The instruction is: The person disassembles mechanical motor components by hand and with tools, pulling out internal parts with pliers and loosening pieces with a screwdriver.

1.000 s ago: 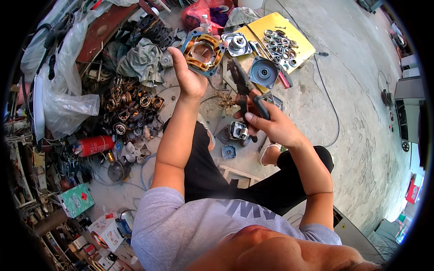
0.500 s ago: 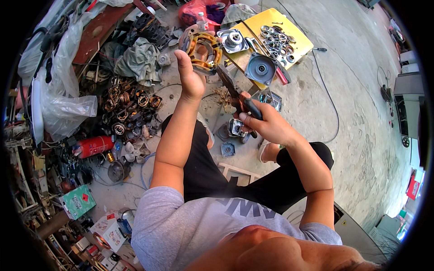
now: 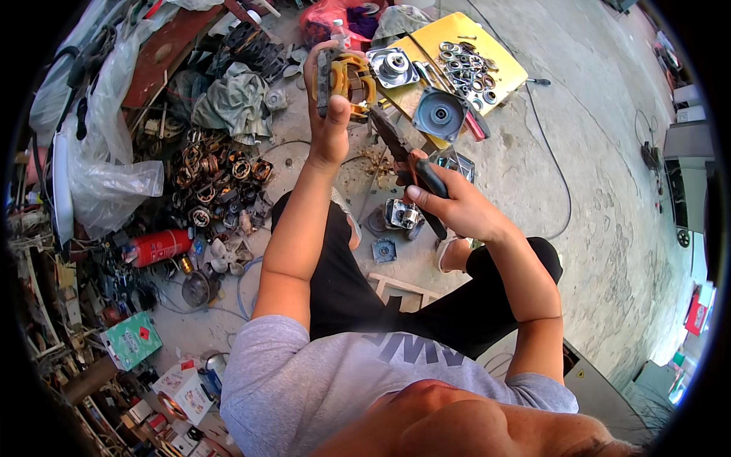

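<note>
A motor stator (image 3: pixel 353 80) with yellow insulation and copper windings is held up in my left hand (image 3: pixel 330 131). Its grey metal core stands edge-on, with my thumb pressed against the near side and the other fingers mostly hidden behind it. My right hand (image 3: pixel 464 202) grips a pair of pliers (image 3: pixel 422 179) with dark handles, the thumb laid along one handle. The long dark jaws point up and left toward the stator's lower right side. In this view I cannot tell whether the jaw tips touch it.
A yellow board (image 3: pixel 499 55) carries several bearings (image 3: pixel 468 72), with two square motor end covers (image 3: pixel 440 114) at its near edge. Between my feet lie motor parts (image 3: pixel 402 215). Old stators (image 3: pixel 209 179) are heaped at left, near a red cylinder (image 3: pixel 158 247). A cable (image 3: pixel 562 179) crosses the floor.
My left hand has turned the stator from showing its open ring to nearly edge-on. The pliers' lower handle now stands farther from the upper one; my right hand has barely moved.
</note>
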{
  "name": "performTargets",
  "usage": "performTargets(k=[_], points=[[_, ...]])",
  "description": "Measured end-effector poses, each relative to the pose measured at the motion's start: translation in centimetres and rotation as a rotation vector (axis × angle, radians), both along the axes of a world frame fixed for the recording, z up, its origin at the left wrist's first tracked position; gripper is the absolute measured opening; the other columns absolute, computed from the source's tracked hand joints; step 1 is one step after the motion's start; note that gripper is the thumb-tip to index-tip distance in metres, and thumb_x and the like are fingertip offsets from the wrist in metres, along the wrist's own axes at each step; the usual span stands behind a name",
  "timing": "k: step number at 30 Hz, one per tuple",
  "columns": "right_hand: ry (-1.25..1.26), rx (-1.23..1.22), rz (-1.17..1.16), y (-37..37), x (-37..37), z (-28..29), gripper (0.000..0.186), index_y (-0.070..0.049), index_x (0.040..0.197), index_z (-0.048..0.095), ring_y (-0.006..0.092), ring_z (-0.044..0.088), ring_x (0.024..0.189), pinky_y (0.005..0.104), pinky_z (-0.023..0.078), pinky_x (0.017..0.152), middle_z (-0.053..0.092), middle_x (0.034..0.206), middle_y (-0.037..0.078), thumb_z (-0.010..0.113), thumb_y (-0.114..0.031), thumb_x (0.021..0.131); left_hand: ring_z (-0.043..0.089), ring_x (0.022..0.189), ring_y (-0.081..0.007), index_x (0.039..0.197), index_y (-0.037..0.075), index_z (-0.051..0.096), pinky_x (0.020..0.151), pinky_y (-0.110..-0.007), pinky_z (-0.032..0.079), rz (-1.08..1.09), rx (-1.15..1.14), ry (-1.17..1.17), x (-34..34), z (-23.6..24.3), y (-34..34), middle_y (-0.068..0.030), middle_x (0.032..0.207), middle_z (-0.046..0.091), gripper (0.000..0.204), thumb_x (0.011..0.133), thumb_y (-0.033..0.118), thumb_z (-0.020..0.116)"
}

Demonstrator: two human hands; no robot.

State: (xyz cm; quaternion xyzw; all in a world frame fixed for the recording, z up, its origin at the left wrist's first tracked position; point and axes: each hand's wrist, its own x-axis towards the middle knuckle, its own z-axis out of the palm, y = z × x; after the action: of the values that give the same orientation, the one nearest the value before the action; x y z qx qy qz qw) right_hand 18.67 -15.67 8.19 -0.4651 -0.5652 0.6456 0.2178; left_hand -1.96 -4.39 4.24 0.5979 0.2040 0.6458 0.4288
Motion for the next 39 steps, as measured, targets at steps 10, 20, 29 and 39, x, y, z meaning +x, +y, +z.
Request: performTargets(k=[10, 20, 29, 39], points=[[0.06, 0.105, -0.141, -0.7, -1.5, -2.3, 0.047, -0.001, 0.132, 0.047, 0.0108, 0.051, 0.087, 0.028, 0.045, 0.078, 0.056, 0.099, 0.002, 0.064, -0.025, 0.095, 0.056, 0.11, -0.0175, 0.139, 0.009, 0.032, 0.096, -0.034, 0.047, 0.031, -0.185, -0.142, 0.9, 0.8, -0.1, -0.0092, 0.118, 0.057, 0.056, 0.096, 0.034, 0.059], [0.216, -0.109, -0.202, -1.0, -2.3, -0.8, 0.045, -0.001, 0.13, 0.049, 0.0115, 0.053, 0.089, 0.0286, 0.046, 0.079, 0.059, 0.104, 0.004, 0.065, -0.023, 0.094, 0.056, 0.105, -0.0168, 0.137, 0.006, 0.035, 0.097, -0.032, 0.045, -0.076, -0.175, -0.05, 0.0, 1.7, 0.5, -0.01, 0.112, 0.058, 0.058, 0.085, 0.017, 0.059], [-0.37, 0.765, -0.201, 0.8, -0.6, -1.3, 0.044, -0.003, 0.121, 0.05, 0.041, 0.061, 0.097, 0.0419, 0.049, 0.084, 0.059, 0.107, 0.02, 0.069, -0.008, 0.082, 0.059, 0.106, -0.0196, 0.134, 0.005, 0.042, 0.094, -0.032, 0.048, 0.187, -0.2, 0.162, 0.1, 0.8, 0.2, -0.0103, 0.112, 0.061, 0.052, 0.091, 0.031, 0.056], [-0.302, 0.548, -0.088, 0.4, -0.1, -0.2, 0.034, -0.002, 0.115, 0.051, 0.0422, 0.061, 0.097, 0.0448, 0.048, 0.081, 0.062, 0.1, 0.022, 0.066, -0.01, 0.086, 0.064, 0.1, -0.0349, 0.122, 0.0, 0.054, 0.095, -0.054, 0.051, 0.09, -0.462, -0.534, -1.5, -0.2, 2.9, -0.0212, 0.105, 0.065, 0.056, 0.099, 0.049, 0.042]])
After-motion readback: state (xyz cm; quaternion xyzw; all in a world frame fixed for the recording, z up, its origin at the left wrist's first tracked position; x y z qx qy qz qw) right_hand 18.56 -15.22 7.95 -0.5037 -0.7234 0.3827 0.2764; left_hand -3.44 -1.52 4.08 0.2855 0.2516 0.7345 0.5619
